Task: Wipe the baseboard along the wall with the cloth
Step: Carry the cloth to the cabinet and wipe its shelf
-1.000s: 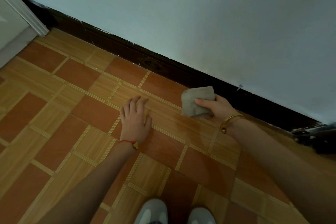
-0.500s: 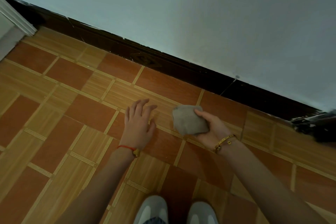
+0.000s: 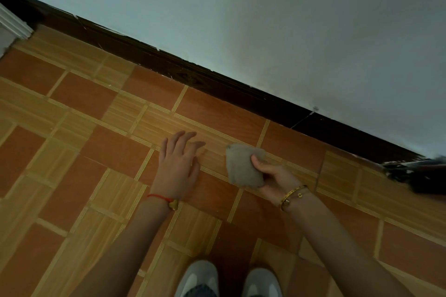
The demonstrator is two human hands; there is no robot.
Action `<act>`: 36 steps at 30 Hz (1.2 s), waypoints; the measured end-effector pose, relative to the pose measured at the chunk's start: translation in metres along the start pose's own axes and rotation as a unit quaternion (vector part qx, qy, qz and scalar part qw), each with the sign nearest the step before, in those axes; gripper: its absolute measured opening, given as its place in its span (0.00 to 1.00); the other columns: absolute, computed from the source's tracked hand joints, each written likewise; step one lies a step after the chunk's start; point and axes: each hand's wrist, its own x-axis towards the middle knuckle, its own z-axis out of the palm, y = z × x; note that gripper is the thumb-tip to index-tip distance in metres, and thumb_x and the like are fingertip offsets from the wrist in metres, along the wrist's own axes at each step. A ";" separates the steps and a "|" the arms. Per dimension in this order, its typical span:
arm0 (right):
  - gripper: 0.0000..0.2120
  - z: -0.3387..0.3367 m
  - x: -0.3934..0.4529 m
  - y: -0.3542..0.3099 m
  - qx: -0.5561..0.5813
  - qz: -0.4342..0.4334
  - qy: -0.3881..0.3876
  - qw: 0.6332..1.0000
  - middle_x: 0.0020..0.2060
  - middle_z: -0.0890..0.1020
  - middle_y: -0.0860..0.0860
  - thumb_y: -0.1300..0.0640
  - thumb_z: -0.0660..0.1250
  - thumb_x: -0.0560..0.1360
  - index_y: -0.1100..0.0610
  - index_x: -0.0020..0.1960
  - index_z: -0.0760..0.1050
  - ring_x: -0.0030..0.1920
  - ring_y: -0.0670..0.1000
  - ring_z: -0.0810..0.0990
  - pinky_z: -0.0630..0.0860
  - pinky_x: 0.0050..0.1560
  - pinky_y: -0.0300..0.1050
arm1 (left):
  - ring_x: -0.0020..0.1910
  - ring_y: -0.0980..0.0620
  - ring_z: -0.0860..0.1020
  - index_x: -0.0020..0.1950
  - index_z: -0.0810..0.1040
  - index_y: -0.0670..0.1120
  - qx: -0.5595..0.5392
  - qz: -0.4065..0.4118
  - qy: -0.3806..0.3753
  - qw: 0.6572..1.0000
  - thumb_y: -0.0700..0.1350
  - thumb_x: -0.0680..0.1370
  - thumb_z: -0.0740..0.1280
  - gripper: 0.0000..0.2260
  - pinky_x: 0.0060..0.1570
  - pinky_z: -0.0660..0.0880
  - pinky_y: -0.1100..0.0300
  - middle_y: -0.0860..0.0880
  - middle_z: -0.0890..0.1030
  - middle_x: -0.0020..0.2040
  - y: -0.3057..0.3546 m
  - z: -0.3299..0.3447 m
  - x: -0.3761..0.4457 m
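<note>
A dark brown baseboard (image 3: 231, 90) runs diagonally from upper left to right along the foot of the pale wall (image 3: 265, 19). My right hand (image 3: 275, 176) holds a folded grey cloth (image 3: 243, 167) above the tiled floor, well short of the baseboard. My left hand (image 3: 178, 164) is beside it to the left, fingers spread, palm down on or just above the floor, holding nothing. Both wrists wear bracelets.
The floor (image 3: 84, 152) is orange and tan tile. A white door frame (image 3: 12, 24) stands at the far left. A dark object (image 3: 420, 173) lies by the baseboard at the right edge. My two grey shoes (image 3: 229, 279) show at the bottom.
My right hand has drawn the cloth back from the baseboard toward me and turned palm up. My left hand has lifted slightly with its fingers spread.
</note>
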 end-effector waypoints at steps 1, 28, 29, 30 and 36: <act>0.20 0.006 -0.010 -0.004 0.005 0.004 0.005 1.000 0.59 0.76 0.57 0.62 0.68 0.68 0.64 0.60 0.74 0.59 0.56 0.76 0.79 0.45 0.48 | 0.74 0.40 0.64 0.66 0.75 0.47 -0.001 -0.002 -0.004 1.000 0.38 0.76 0.64 0.18 0.73 0.60 0.34 0.45 0.72 0.71 0.005 -0.012 0.000; 0.06 0.361 -0.631 -0.167 -0.313 -0.218 -0.005 0.924 0.52 0.81 0.56 0.60 0.63 0.78 0.54 0.49 0.78 0.56 0.61 0.78 0.78 0.55 0.58 | 0.53 0.45 0.80 0.63 0.78 0.45 -0.050 -0.096 0.075 0.991 0.45 0.81 0.59 0.14 0.54 0.77 0.45 0.47 0.81 0.55 0.319 -0.716 -0.140; 0.06 0.369 -0.646 -0.170 -0.317 -0.220 -0.009 0.923 0.52 0.81 0.56 0.61 0.63 0.78 0.54 0.49 0.78 0.57 0.61 0.78 0.77 0.56 0.59 | 0.52 0.45 0.80 0.63 0.78 0.45 -0.049 -0.102 0.084 0.990 0.43 0.81 0.60 0.13 0.53 0.78 0.46 0.47 0.82 0.54 0.328 -0.733 -0.147; 0.06 0.376 -0.660 -0.171 -0.321 -0.221 -0.013 0.921 0.51 0.81 0.56 0.61 0.63 0.78 0.54 0.49 0.78 0.57 0.60 0.78 0.77 0.56 0.60 | 0.51 0.45 0.80 0.63 0.79 0.45 -0.046 -0.105 0.092 0.989 0.42 0.81 0.61 0.12 0.52 0.78 0.46 0.47 0.82 0.54 0.337 -0.747 -0.154; 0.06 0.397 -0.714 -0.172 -0.317 -0.220 -0.051 0.921 0.49 0.82 0.55 0.62 0.63 0.79 0.59 0.53 0.77 0.50 0.54 0.80 0.79 0.53 0.54 | 0.52 0.48 0.80 0.64 0.78 0.48 -0.049 -0.142 0.125 0.981 0.44 0.83 0.60 0.12 0.51 0.77 0.52 0.49 0.81 0.58 0.371 -0.794 -0.196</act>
